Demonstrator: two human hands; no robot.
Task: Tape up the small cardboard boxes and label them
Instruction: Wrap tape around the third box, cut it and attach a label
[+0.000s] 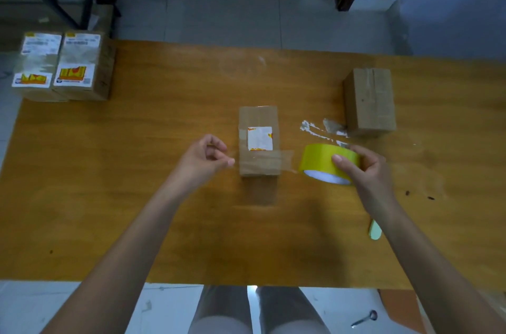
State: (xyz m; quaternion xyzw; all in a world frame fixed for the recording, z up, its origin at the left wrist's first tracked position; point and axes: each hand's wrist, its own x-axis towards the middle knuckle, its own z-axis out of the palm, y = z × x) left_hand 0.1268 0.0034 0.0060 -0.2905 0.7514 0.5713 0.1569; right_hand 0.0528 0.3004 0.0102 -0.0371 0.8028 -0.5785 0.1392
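A small cardboard box (258,117) with a white label (260,138) on top stands at the middle of the wooden table (137,196). A clear strip of tape (269,158) stretches across its near part. My left hand (208,155) pinches the strip's free end just left of the box. My right hand (361,166) grips the yellow tape roll (323,159) just right of the box. Another small plain box (369,103) stands at the right rear.
Two labelled boxes (64,65) sit at the table's far left corner. Bits of white backing paper (320,129) lie between the two plain boxes. A pale flat stick (456,229) lies under my right forearm. A metal spoon-like piece (365,318) lies on the floor.
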